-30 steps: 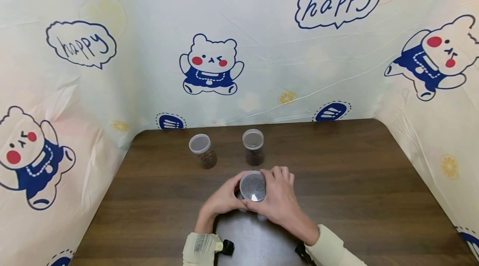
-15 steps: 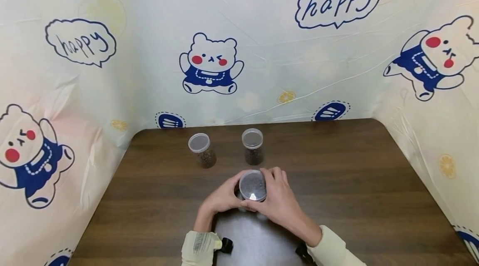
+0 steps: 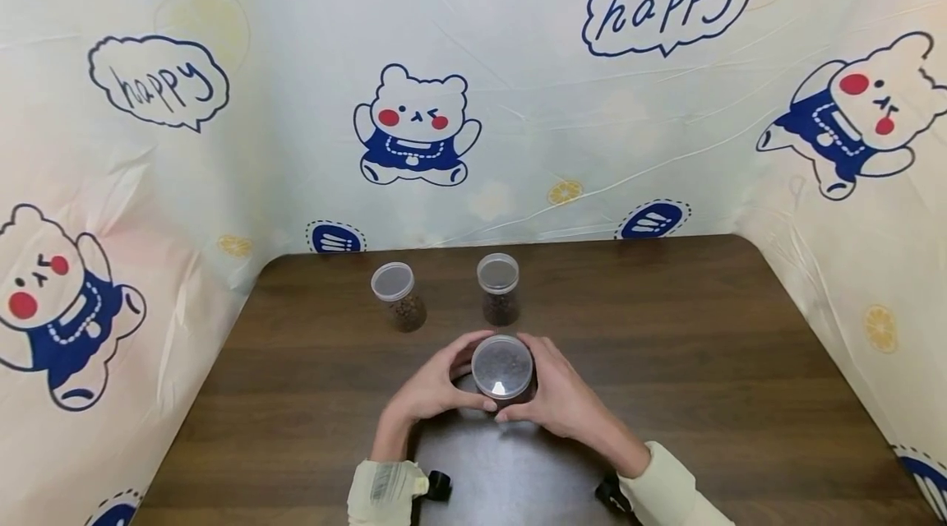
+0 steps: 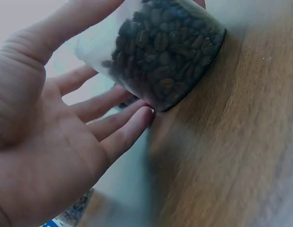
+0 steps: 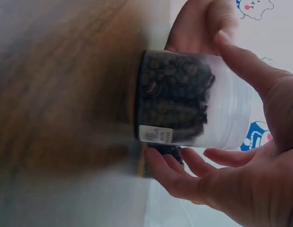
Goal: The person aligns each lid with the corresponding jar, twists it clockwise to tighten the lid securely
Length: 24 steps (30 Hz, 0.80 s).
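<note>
A clear plastic jar of coffee beans (image 3: pixel 502 366) stands upright near the middle of the wooden table, between both hands. My left hand (image 3: pixel 432 382) curves round its left side; in the left wrist view its fingertips are right at the jar (image 4: pixel 160 52) near the base. My right hand (image 3: pixel 565 394) curves round the right side; in the right wrist view its thumb (image 5: pixel 253 71) overlaps the jar (image 5: pixel 177 94) and its fingers lie along the opposite side. Both thumb tips come near each other at the front. A white barcode label (image 5: pixel 155 134) shows low on the jar.
Two similar lidded jars with dark beans stand behind the hands, a left jar (image 3: pixel 399 296) and a right jar (image 3: pixel 499 289). The brown wooden table (image 3: pixel 703 362) meets a printed curtain (image 3: pixel 533 99) at its back and sides.
Both hands have spread slightly apart and shifted down off the lid, so more of the lid shows. The jar's lid looks slightly larger. The other two jars have stayed put.
</note>
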Each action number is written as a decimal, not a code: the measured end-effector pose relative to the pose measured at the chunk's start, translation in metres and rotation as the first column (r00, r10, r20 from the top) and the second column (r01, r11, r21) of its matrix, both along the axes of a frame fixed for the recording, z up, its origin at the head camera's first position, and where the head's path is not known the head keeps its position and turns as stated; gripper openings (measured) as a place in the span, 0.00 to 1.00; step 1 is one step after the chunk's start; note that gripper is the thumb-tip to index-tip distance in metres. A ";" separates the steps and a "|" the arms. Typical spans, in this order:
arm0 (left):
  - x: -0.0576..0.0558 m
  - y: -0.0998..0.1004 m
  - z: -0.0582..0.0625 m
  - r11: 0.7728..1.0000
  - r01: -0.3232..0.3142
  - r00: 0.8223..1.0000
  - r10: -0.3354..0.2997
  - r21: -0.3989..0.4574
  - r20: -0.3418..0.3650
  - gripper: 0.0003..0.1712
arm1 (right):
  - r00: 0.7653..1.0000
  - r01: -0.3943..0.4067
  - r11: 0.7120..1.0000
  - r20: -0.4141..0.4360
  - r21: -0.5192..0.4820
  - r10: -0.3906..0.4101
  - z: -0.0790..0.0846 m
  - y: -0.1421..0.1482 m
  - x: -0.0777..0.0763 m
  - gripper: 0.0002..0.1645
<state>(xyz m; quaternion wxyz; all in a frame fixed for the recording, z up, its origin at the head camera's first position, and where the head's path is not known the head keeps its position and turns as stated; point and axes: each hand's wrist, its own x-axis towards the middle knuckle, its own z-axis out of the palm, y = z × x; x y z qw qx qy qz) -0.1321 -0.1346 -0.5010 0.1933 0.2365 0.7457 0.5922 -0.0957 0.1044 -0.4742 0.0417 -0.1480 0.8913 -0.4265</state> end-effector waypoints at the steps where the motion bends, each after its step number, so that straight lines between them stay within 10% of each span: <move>1: 0.002 -0.001 0.001 1.000 -0.018 1.000 0.018 -0.002 0.002 0.55 | 1.000 0.002 1.000 -0.001 0.000 -0.002 -0.001 0.000 0.000 0.67; 9: 0.016 -0.004 0.001 0.989 -0.149 0.988 0.150 -0.021 0.033 0.49 | 0.998 0.051 0.999 0.026 -0.016 -0.050 -0.007 -0.003 0.000 0.57; 24: 0.017 0.008 0.004 0.989 -0.146 0.988 0.144 0.031 0.059 0.46 | 0.999 0.040 0.994 0.028 -0.105 -0.037 -0.007 0.007 0.001 0.52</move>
